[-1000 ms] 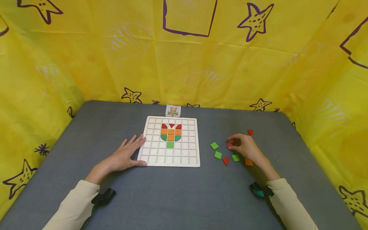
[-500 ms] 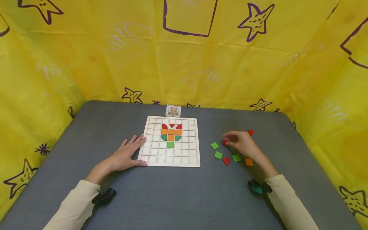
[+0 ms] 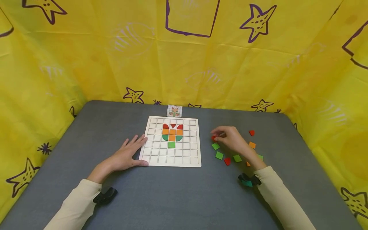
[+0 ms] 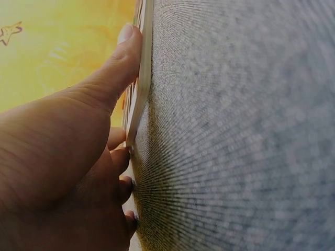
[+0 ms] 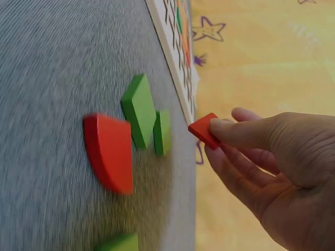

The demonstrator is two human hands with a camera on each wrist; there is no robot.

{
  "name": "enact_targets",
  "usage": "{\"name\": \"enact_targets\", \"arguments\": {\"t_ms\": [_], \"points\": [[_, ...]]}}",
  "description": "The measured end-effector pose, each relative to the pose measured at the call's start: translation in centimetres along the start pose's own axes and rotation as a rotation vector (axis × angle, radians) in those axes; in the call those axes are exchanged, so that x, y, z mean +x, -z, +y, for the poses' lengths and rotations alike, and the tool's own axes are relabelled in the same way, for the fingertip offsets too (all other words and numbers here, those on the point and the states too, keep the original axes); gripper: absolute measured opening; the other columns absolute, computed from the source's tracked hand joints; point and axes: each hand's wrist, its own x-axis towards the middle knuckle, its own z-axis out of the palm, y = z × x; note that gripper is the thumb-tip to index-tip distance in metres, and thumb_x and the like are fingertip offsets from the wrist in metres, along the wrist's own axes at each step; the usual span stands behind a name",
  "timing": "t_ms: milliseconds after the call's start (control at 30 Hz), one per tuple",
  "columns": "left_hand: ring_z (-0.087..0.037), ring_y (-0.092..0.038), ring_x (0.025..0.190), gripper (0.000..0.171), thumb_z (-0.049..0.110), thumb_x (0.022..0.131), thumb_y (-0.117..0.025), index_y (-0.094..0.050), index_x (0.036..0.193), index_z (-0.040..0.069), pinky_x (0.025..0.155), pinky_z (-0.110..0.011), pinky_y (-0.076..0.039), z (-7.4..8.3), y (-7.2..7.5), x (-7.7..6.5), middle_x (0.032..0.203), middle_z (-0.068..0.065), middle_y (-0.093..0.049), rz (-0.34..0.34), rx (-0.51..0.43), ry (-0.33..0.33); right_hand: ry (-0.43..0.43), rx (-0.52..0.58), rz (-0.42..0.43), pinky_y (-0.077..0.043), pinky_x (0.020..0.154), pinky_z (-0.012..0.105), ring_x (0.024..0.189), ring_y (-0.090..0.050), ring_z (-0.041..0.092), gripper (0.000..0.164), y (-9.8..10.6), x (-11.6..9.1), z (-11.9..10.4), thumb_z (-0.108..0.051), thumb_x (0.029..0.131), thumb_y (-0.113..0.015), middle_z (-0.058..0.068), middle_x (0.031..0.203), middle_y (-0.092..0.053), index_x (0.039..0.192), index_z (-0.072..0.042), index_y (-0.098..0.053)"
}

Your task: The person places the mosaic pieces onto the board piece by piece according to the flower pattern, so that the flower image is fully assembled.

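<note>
My right hand (image 3: 231, 139) pinches a small red tile (image 5: 203, 129) between thumb and fingers, which cover part of its shape. It hovers right of the white grid board (image 3: 184, 156), above the loose green square tiles (image 3: 219, 155). My left hand (image 3: 126, 156) rests with fingers spread along the board's left edge, thumb at the near left corner. On the board, red, orange and green tiles form a tulip-like figure, with one green square tile (image 3: 171, 145) at its bottom. The right wrist view shows a red quarter-round tile (image 5: 111, 154) lying near green tiles.
A small pattern card (image 3: 174, 111) lies just beyond the board's far edge. To the right are another red tile (image 3: 251, 133) and an orange tile (image 3: 252, 145), with more tiles partly behind the right forearm. A yellow patterned cloth (image 3: 184, 64) hangs behind the grey table.
My right hand has moved left toward the board with the red tile between its fingers, uncovering an orange tile behind it. The left hand has stayed at the board's edge.
</note>
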Motion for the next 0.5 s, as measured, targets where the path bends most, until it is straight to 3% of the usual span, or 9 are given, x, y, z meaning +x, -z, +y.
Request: {"name": "enact_targets", "arguments": {"t_ms": [500], "points": [[-0.044, -0.003, 0.148, 0.105, 0.057, 0.08, -0.073, -0.022, 0.156, 0.007, 0.115, -0.062, 0.003, -0.1, 0.0, 0.1, 0.163, -0.017, -0.013, -0.004, -0.005, 0.007, 0.056, 0.015, -0.112, -0.057, 0.079, 0.038, 0.083, -0.064, 0.018, 0.023, -2.6, 2.9, -2.4, 0.003, 0.082, -0.075, 0.007, 0.091, -0.072, 0.105, 0.001, -0.073]]}}
